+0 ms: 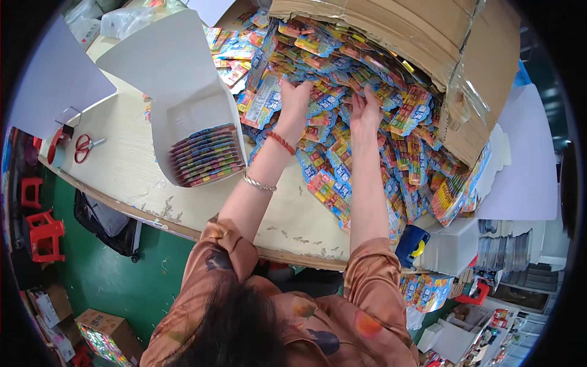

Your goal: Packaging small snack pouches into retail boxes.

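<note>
Colourful flat candy packets (327, 168) with blue wavy edges spill in a heap from a tipped cardboard box (391, 18) onto the table. At the box's mouth, my left hand (296, 101) is bent over the heap, its fingers closed at the edge of a packet; some fingertips are hidden. My right hand (365, 115) reaches into the heap a little to the right, with thumb and fingers apart and touching packets. Left of my left forearm stands an open white carton (162, 137), its lid raised. A row of packets (206, 156) stands on edge inside it.
Red-handled scissors (84, 148) lie at the table's left, near a tape roll (57, 153). A blue tape dispenser (412, 246) sits at the front edge, right of my right arm. White card sheets (520, 159) rise beyond the box. Red stools (44, 235) and a black bag (107, 220) are on the green floor.
</note>
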`<action>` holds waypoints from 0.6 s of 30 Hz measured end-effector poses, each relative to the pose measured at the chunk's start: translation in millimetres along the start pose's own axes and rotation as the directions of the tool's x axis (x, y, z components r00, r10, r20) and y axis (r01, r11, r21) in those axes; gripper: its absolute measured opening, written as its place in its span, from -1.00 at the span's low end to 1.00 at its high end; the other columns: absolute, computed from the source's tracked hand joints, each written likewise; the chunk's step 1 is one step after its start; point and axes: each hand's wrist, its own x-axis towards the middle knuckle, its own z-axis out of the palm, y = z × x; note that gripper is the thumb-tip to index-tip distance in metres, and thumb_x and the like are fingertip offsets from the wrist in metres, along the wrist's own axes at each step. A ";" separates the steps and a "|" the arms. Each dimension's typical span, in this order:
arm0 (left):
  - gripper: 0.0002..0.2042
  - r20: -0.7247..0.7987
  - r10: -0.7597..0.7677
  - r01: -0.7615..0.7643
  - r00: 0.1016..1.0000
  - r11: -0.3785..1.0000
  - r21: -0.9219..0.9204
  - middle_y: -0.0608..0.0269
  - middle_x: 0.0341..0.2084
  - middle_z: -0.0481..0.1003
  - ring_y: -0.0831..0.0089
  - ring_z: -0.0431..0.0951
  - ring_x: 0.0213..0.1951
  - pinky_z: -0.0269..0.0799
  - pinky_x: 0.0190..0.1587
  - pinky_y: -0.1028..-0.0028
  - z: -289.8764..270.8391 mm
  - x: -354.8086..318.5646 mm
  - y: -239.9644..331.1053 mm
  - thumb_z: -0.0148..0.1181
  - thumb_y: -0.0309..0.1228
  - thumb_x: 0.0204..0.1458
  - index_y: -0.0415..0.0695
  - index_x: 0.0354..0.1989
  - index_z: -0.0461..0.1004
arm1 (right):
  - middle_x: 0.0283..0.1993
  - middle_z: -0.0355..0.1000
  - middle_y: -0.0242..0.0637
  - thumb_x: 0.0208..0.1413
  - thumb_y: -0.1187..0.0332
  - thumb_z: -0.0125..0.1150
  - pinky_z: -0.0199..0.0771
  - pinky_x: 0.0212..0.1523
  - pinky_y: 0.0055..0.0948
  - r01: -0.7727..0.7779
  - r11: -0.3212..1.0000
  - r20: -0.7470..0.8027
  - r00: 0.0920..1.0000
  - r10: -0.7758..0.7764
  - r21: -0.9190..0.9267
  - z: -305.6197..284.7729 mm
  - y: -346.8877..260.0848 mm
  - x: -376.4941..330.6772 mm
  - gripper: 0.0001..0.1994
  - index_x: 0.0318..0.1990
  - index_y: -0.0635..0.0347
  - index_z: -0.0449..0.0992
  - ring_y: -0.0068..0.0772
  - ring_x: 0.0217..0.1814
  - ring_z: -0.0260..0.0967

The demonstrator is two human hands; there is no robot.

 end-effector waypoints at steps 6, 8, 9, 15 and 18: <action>-0.54 -0.227 0.059 -0.127 0.972 0.946 -0.298 0.20 -0.27 0.41 0.43 0.45 -0.31 0.28 -0.39 0.49 3.6 38.1 -26.3 0.10 -0.57 -0.03 -0.27 0.08 0.14 | 0.24 0.14 -0.10 -0.06 0.35 0.43 0.42 0.11 -0.26 -0.064 0.991 0.011 0.998 0.063 0.116 17.0 -0.4 1.9 0.10 0.35 0.17 -0.49 -0.19 0.12 0.28; -0.50 -0.136 0.068 -0.093 0.988 0.977 -0.193 0.17 -0.19 0.41 0.41 0.46 -0.27 0.33 -0.34 0.46 -0.3 33.9 -31.8 0.10 -0.58 -0.04 -0.26 0.12 0.13 | 0.29 0.11 -0.13 -0.09 0.24 0.45 0.42 0.11 -0.24 -0.042 0.997 -0.102 0.994 0.048 0.063 14.8 -2.8 4.9 0.23 0.36 0.06 -0.65 -0.14 0.18 0.23; -0.49 -0.119 0.105 -0.117 0.987 0.988 -0.101 0.10 -0.13 0.37 0.38 0.42 -0.18 0.32 -0.18 0.40 -10.6 32.7 -31.7 0.11 -0.58 -0.05 -0.29 0.12 0.13 | 0.16 0.15 -0.09 -0.07 0.29 0.44 0.44 0.15 -0.23 0.002 0.999 -0.158 0.987 0.005 0.050 31.0 -1.1 -13.0 0.01 0.34 0.21 -0.29 -0.23 0.16 0.22; -0.55 0.031 0.229 -0.225 0.973 0.969 -0.102 0.10 -0.10 0.39 0.43 0.46 -0.17 0.42 -0.12 0.50 4.4 -7.9 -4.0 0.04 -0.56 0.01 -0.31 0.12 0.19 | 0.16 0.19 -0.03 -0.07 0.31 0.43 0.56 -0.02 -0.05 0.005 1.000 -0.228 0.974 -0.008 -0.013 39.7 -1.9 16.5 -0.02 0.27 0.17 -0.32 -0.02 0.06 0.31; -0.59 0.092 0.247 -0.239 0.965 0.967 -0.083 0.11 -0.13 0.42 0.44 0.47 -0.15 0.42 -0.08 0.48 -4.4 -14.3 -2.8 0.05 -0.54 0.02 -0.30 0.09 0.24 | 0.14 0.30 -0.19 0.00 0.25 0.34 0.50 -0.17 -0.21 -0.064 0.998 -0.217 0.975 0.057 -0.024 47.2 3.0 26.4 -0.28 0.25 0.20 0.05 -0.27 0.02 0.36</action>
